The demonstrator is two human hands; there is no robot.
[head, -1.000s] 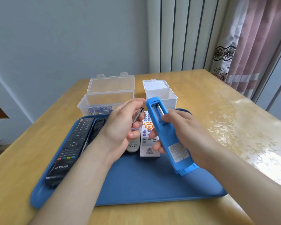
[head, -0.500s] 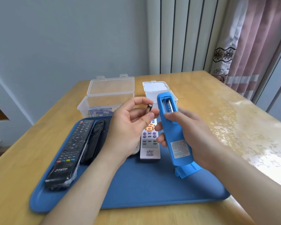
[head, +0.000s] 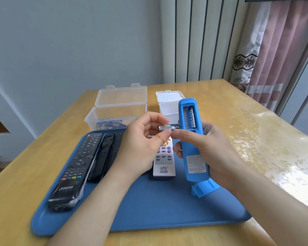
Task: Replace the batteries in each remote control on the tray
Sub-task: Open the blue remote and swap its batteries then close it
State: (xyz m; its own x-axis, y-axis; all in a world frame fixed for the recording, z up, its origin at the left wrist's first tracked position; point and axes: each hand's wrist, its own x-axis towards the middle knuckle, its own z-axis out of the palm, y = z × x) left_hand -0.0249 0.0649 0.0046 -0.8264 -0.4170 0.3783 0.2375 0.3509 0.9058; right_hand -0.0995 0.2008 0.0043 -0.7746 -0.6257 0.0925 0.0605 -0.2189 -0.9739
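My left hand (head: 142,144) pinches a battery (head: 166,127) just beside the remote (head: 195,160) my right hand (head: 215,151) grips, compartment open. Probably the old one; next I discard it and pull the other battery (head: 191,118).

table (head: 220,103): pale wood, glossy
curtain (head: 277,50): pink, past the table's far right corner
wall (head: 60,41): grey-blue, behind the table

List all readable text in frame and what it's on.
"THTF": black remote, near end.
"MIDI-MAX", roughly, since it is blurred: battery pinched by the left hand.
Too small to read: sticker on the blue remote, logo on the white remote, print on the spare batteries in the clear box.
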